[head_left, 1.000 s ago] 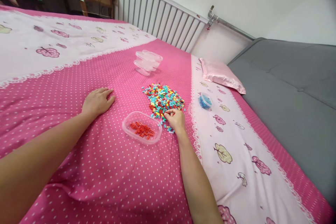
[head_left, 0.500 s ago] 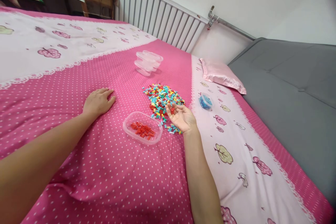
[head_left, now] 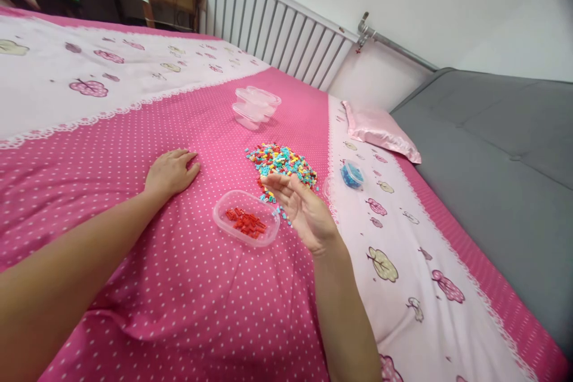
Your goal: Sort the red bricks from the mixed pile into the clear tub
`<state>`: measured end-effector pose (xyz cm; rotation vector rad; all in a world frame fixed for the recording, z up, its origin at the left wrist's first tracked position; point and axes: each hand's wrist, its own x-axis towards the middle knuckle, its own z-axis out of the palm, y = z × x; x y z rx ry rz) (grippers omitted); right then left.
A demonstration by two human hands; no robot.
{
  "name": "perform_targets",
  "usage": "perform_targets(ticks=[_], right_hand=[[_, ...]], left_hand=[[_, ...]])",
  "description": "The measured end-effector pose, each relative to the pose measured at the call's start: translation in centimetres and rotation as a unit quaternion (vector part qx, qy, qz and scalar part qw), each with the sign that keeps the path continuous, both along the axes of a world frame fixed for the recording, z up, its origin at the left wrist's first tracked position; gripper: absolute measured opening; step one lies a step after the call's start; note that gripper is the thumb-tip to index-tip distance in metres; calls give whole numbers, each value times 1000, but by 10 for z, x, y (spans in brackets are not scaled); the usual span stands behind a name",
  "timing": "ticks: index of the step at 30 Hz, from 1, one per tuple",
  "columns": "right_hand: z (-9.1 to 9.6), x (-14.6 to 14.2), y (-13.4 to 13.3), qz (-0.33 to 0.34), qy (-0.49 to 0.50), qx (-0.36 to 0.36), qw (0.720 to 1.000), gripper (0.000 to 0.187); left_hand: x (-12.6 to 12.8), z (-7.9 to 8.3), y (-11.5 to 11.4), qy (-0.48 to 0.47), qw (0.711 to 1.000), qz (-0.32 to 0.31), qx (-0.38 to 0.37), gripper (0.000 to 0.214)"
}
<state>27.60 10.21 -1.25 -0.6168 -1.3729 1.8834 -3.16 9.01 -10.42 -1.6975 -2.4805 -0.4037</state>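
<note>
My right hand (head_left: 301, 208) hovers palm-up just above the bed, fingers stretched out, between a heap of small mixed-colour pieces (head_left: 283, 160) and a clear oval tray (head_left: 220, 218) that holds several red pieces (head_left: 245, 222). I see nothing lying in the palm. My left hand (head_left: 172, 171) lies flat and open on the pink dotted bedspread (head_left: 188, 286), left of the tray, holding nothing. A small clear tub of blue pieces (head_left: 351, 174) stands to the right of the heap.
A stack of empty clear containers (head_left: 256, 106) sits beyond the heap. A pink pillow (head_left: 380, 131) lies at the far right of the bed, beside a grey padded surface (head_left: 492, 161). A white radiator (head_left: 277, 30) lines the wall behind.
My right hand left the edge of the heap, turned palm-up with a few red pieces on it, then lifted and tilted over by the tray. The left hand stayed put.
</note>
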Motion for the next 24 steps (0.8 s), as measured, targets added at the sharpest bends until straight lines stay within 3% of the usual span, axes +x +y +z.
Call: perform_targets(ticks=[3, 5, 8, 11, 13, 17, 24], right_hand=[[-22, -3, 17, -124, -100, 127, 979, 24], [-38, -4, 31, -175, -203, 252, 930, 22], [-56, -4, 45, -134, -346, 404, 836, 28], [-64, -5, 47, -41, -414, 482, 771, 31], [-65, -5, 46, -2, -437, 503, 746, 31], [-63, 2, 49, 3, -481, 508, 715, 29], [-54, 28, 62, 15, -554, 437, 708, 21]], left_hand=[[-1, -1, 0, 0, 1000, -3, 2, 63], [-1, -1, 1, 0, 1000, -4, 5, 63], [-1, -2, 1, 0, 1000, -2, 6, 63], [-1, -2, 1, 2, 1000, 0, 7, 62], [-1, -2, 1, 2, 1000, -1, 7, 62], [-1, -2, 1, -3, 1000, -2, 3, 63], [-1, -1, 1, -3, 1000, -1, 4, 63]])
